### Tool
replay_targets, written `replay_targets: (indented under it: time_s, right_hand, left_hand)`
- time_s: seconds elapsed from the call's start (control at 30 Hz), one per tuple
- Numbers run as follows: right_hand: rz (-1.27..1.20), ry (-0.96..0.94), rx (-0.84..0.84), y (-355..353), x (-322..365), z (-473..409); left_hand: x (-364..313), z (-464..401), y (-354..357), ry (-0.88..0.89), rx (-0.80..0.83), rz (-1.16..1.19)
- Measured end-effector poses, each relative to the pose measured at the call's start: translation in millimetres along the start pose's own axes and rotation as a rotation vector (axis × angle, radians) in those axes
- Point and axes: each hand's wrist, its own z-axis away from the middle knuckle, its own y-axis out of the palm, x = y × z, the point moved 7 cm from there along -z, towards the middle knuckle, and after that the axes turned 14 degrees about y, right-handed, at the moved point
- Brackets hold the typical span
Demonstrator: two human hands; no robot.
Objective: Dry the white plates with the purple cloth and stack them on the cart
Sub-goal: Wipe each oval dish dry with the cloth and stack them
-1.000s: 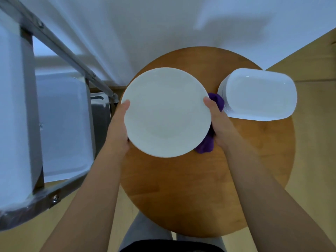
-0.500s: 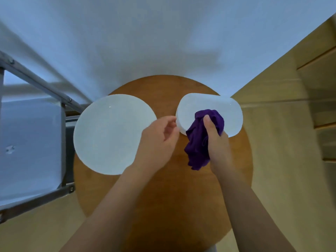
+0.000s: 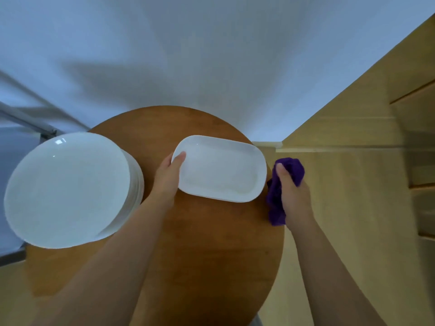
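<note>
My left hand (image 3: 168, 177) has the oblong white plate (image 3: 220, 169) by its left end, thumb hooked over the rim and the rest of my fingers tucked under it where I can't see them. The plate sits over the middle of the round wooden worktop (image 3: 200, 250). My right hand (image 3: 294, 196) is off past the worktop's right edge with the purple cloth (image 3: 276, 196) bunched up in it, fingers curled round the wad and thumb pressed on top, just beside the plate's right end but not touching it. The stack of round white plates (image 3: 68, 189) is over on the left side of the worktop, well clear of both hands.
</note>
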Motion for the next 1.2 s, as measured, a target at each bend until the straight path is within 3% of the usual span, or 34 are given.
replay_targets:
  time_s: [0.17, 0.47, 0.73, 1.2]
  right_hand:
    - [-0.081, 0.15, 0.138, 34, -11, -32]
    - [-0.062, 0.187, 0.194, 36, -31, -37]
    - [-0.007, 0.261, 0.236, 37, -99, 20]
    - [0.072, 0.262, 0.213, 62, -201, 107]
  left_hand:
    - [12, -10, 7, -0.032, -0.076, 0.083]
    - [35, 16, -7, 0.017, -0.148, 0.03]
    - [93, 83, -63, -0.075, -0.202, 0.013]
    - [152, 176, -155, -0.027, -0.239, -0.045]
